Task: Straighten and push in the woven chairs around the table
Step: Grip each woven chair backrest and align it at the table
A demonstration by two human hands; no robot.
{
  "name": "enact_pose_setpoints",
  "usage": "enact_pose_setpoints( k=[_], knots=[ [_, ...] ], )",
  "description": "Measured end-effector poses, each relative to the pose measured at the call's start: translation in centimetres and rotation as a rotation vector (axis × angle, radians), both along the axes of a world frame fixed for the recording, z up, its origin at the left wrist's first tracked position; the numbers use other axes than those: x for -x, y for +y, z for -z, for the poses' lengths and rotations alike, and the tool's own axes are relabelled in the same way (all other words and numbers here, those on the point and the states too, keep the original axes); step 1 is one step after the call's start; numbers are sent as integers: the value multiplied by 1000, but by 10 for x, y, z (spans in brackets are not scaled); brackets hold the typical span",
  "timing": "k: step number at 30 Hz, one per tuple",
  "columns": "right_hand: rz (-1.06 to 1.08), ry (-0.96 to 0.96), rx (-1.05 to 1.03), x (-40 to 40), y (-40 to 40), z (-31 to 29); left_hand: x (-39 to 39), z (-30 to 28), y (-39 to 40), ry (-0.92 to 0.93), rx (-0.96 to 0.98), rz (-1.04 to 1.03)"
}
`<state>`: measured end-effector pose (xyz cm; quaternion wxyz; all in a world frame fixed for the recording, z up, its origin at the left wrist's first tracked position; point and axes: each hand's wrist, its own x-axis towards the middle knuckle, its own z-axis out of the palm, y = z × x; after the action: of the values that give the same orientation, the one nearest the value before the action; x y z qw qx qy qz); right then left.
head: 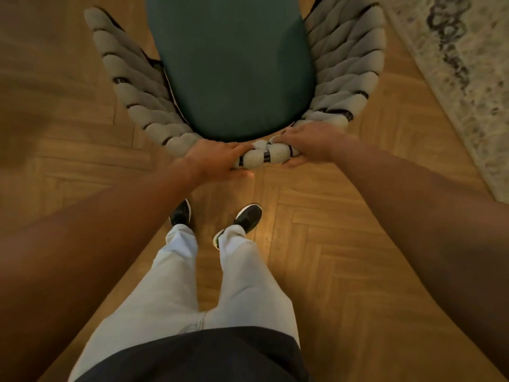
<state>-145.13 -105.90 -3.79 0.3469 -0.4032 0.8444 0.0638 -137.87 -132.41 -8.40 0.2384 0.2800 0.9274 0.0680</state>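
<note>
At the top of the chair's backrest, both hands are clamped on the same stretch of rim. The left hand (213, 158) wraps over it with its thumb tucked underneath, and the right hand (311, 143) curls round it from the other side, a short bit of cord showing between them. My guess is the close, centred grip is there so the chair goes straight when pushed instead of swivelling.

The woven chair (264, 157) sits right in front of the person's feet, seat pointing away. Its back is thick, puffy grey rope (132, 78) with a knit-looking texture, looped round a dark frame, so you get black gaps between the fat coils. It sweeps round both sides of the seat like a horseshoe. The seat cushion (231, 73) is smooth dark teal with a rounded end.

No table in view, so can't say how far in the chair is. The floor (358, 244) is herringbone wood, with a pale patterned rug (462, 64) off to the right.
</note>
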Motion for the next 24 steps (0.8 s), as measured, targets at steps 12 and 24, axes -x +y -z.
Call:
enact_pose_setpoints(
  k=[12, 24],
  knots=[
    [59, 146, 108, -36, -1, 3, -21, -9, -3, 132, 18, 22],
    [382, 137, 118, -174, -38, 6, -98, -10, -46, 183, -104, 252]
  ],
)
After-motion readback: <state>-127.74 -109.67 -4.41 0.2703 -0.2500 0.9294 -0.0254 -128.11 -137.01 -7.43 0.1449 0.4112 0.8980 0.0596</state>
